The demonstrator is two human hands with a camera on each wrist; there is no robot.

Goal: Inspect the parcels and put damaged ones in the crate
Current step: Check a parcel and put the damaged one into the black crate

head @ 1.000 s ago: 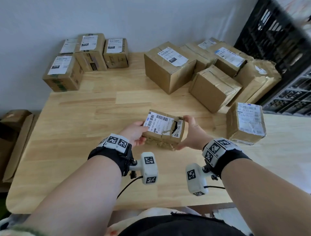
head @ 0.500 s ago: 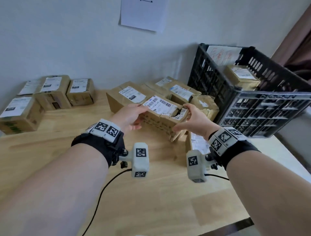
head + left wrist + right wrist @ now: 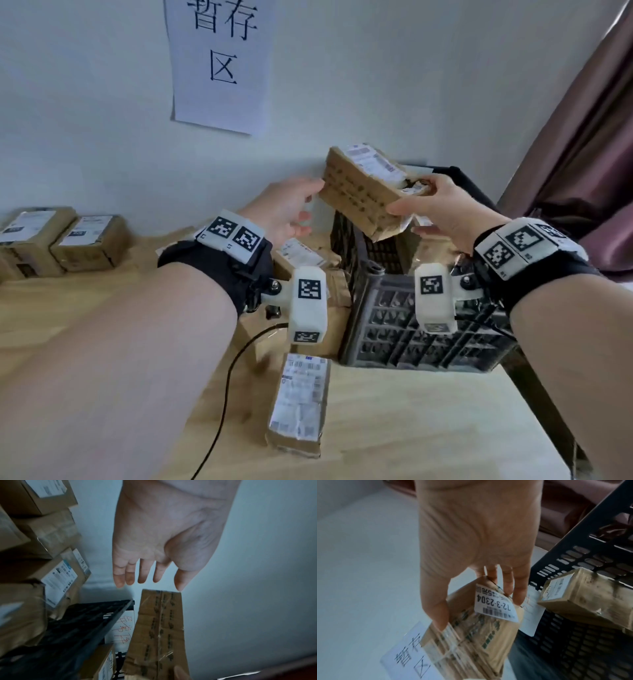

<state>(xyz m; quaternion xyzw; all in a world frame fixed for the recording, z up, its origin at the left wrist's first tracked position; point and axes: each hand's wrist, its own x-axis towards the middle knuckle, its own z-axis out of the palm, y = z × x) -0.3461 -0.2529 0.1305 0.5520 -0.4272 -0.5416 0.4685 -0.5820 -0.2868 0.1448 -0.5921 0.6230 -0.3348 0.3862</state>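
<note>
A torn brown parcel [image 3: 356,192] with a ripped white label hangs tilted above the black crate's [image 3: 411,322] near left corner. My right hand [image 3: 406,195] pinches its torn end, thumb underneath and fingers on top. In the right wrist view the right hand [image 3: 476,612] grips the parcel [image 3: 471,642] beside the crate [image 3: 590,561], where another parcel [image 3: 583,596] lies inside. My left hand [image 3: 310,202] is spread at the parcel's left end. The left wrist view shows the left hand [image 3: 154,584] with straight fingers, only the thumb tip touching the parcel's [image 3: 161,635] corner.
A labelled parcel [image 3: 299,407] lies on the wooden table [image 3: 428,428] in front of the crate. More parcels [image 3: 301,253] are piled left of the crate and several others [image 3: 61,240] sit at the far left. A paper sign [image 3: 219,61] hangs on the wall, with a curtain [image 3: 582,154] to the right.
The torn parcel has risen from just above the table and gone right, up over the crate. My left hand has let go its grip and now only touches the corner.
</note>
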